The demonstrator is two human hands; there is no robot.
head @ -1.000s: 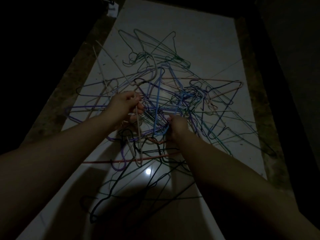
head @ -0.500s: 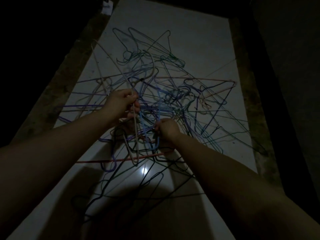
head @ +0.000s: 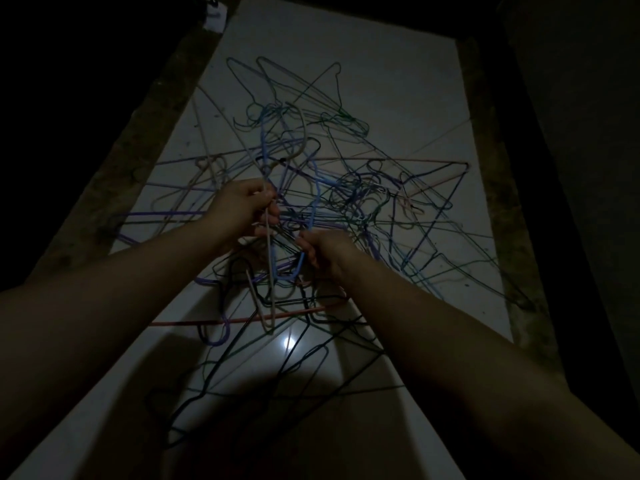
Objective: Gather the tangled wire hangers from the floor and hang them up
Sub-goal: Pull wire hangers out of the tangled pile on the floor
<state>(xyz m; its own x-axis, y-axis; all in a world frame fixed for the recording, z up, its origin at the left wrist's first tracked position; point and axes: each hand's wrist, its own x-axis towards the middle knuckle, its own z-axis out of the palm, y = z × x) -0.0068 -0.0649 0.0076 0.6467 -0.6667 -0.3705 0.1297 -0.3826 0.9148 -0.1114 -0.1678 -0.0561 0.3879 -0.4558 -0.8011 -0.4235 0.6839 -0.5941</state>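
Though the room is very dim, I can see both bare forearms reaching out and down over the pale glossy floor [head: 381, 81], side by side, to meet at the middle of the tangle of wire hangers [head: 363, 202]. The left hand [head: 246, 209] has its fingers curled tight round a whitish hanger [head: 269, 271], whose wire comes out under the hand and hangs down to a narrow bend. The right hand [head: 327, 252] is just beside it and a little nearer the person's body, with fingers and thumb pinching a light blue hanger [head: 313, 202]. That wire runs up away from the hand and loops back below it. The two hands are close but apart.

The rest of the hangers lie spread over the floor. Purple, green and dark blue ones are beyond the hands, a red hanger [head: 242, 320] crosses beneath the wrists, and black hangers [head: 311, 362] lie nearest. A small round glare of light [head: 288, 342] shows on the floor between the forearms. Rough dark strips [head: 138, 161] border the floor on either side.
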